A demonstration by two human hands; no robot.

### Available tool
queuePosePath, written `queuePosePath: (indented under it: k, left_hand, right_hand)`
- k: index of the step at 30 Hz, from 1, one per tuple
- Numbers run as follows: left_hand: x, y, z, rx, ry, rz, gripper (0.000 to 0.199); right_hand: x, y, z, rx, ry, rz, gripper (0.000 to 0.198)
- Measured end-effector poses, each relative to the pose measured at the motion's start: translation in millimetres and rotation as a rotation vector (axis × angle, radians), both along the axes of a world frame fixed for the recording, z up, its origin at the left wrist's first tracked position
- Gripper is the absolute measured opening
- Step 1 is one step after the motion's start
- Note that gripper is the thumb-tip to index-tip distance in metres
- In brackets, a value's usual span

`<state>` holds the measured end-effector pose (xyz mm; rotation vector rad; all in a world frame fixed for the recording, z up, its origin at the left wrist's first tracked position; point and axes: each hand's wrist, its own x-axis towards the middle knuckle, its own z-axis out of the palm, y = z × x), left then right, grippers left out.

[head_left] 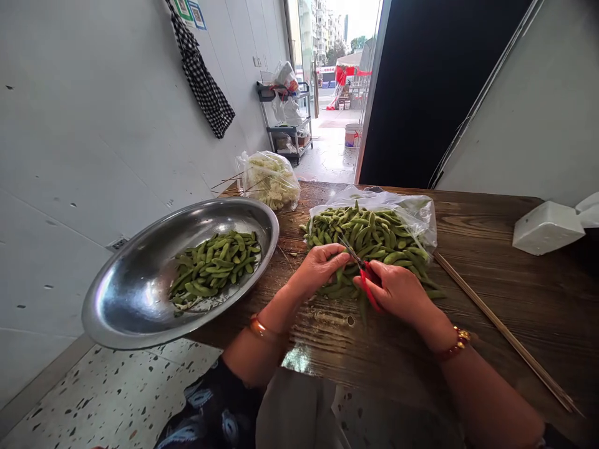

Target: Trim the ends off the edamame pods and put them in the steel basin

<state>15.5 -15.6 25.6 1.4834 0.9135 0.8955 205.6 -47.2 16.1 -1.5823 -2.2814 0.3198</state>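
Note:
My right hand (397, 287) grips red-handled scissors (371, 290), their blades slightly apart and pointing up and left over a heap of green edamame pods (365, 234). Close to the blades, my left hand (321, 267) is closed in a pinch on what looks like an edamame pod, mostly hidden by the fingers. The heap lies on a clear plastic bag (423, 215) spread on the wooden table (327, 337). To the left, a wide metal basin (135, 299) holds a smaller pile of edamame pods (218, 265).
A clear bag of cauliflower pieces (271, 178), with thin skewers poking out, sits behind the basin. Long wooden skewers (505, 330) lie on the right. A white box (547, 227) stands at the far right. Beyond the table are a cart (290, 128) and a doorway.

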Motion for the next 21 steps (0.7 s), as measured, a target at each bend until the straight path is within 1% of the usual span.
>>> queuePosePath:
  k: [4, 7, 11, 15, 18, 21]
  left_hand:
    - [-6.4, 3.7, -0.3, 0.004, 0.012, 0.009, 0.037]
    - [-9.4, 6.6, 0.3, 0.006, -0.001, 0.059, 0.035]
    - [-8.5, 10.8, -3.6, -0.032, -0.090, 0.176, 0.035]
    - [-7.2, 14.7, -9.3, -0.071, -0.250, 0.287, 0.031]
    - [-7.7, 16.3, -10.0, -0.073, -0.340, 0.386, 0.030]
    - [-7.8, 16.4, -8.3, -0.057, -0.384, 0.459, 0.032]
  right_hand:
    - [0.0, 1.3, -2.2, -0.008, -0.015, 0.018, 0.039]
    - [0.3, 2.7, -4.2, -0.015, -0.014, 0.029, 0.040]
    - [2.4, 4.5, -5.1, -0.019, 0.079, 0.016, 0.042]
    - [4.9, 5.4, -6.2, -0.019, 0.187, 0.011, 0.040]
    - [5.6, 5.5, -8.0, -0.024, 0.204, 0.019, 0.038]
    - [5.6, 5.6, -9.3, -0.030, 0.209, 0.026, 0.037]
